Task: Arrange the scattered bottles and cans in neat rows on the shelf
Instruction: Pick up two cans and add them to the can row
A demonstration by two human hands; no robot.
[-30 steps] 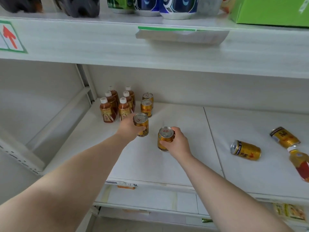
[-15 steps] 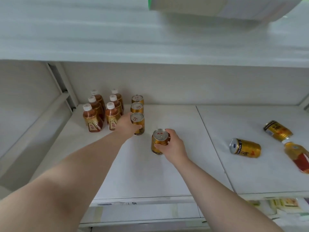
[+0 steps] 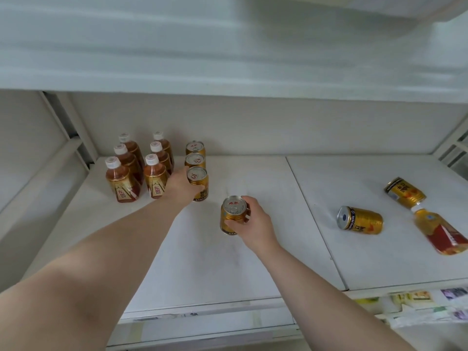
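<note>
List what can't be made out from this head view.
- Left hand: fingers hidden behind the front row can it holds.
- Second can: label partly covered by the right hand grip.
- Rear bottles: labels blocked by the front bottles.
- Fallen bottle: base cut off by the right edge.
- Shelf-edge tags: too blurred to read.
</note>
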